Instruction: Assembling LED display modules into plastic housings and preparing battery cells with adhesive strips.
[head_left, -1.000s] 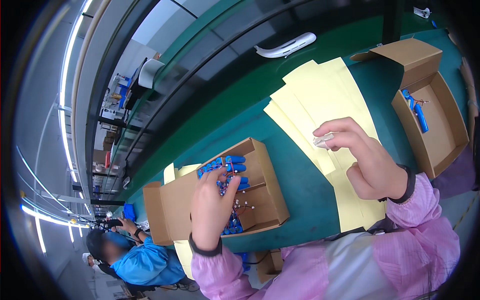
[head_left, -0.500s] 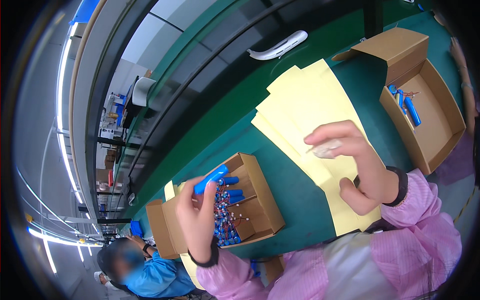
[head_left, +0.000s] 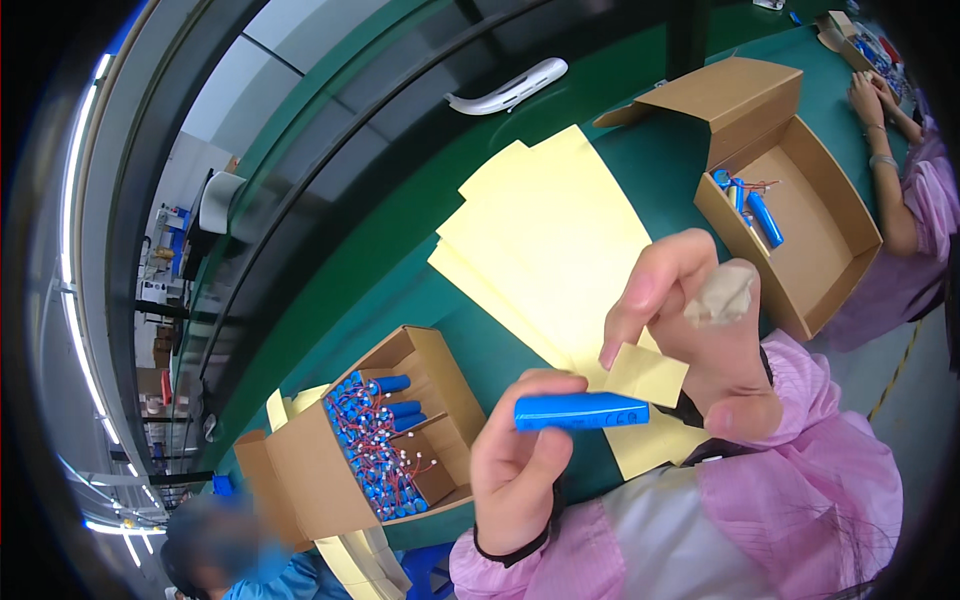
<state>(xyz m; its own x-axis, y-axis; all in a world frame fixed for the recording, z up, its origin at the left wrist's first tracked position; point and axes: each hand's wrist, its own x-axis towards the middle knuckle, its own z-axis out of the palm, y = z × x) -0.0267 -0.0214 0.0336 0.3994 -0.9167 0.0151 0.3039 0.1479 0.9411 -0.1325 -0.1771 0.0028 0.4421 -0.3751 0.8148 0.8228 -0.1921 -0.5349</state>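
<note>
My left hand (head_left: 520,455) grips a blue cylindrical battery (head_left: 582,411) between thumb and fingers, lying almost level. Just above the battery's right end is a small yellow paper piece (head_left: 650,376), at the index fingertip of my right hand (head_left: 700,330). That hand is curled, with its thumb apart from the paper. A beige covering (head_left: 722,294) wraps one of its fingers. Whether the paper touches the battery I cannot tell. Large yellow sheets (head_left: 550,230) lie on the green table behind my hands.
An open cardboard box (head_left: 455,400) at left holds many wired blue batteries (head_left: 375,440). Another open cardboard box (head_left: 830,200) at right contains several blue batteries (head_left: 765,220). A person in blue (head_left: 270,575) sits at lower left; another person's hands (head_left: 872,95) work at far right.
My left hand has brought the battery rightward from over the left box to my right hand. A small yellow paper piece now shows at my right fingertip. The view has shifted right.
</note>
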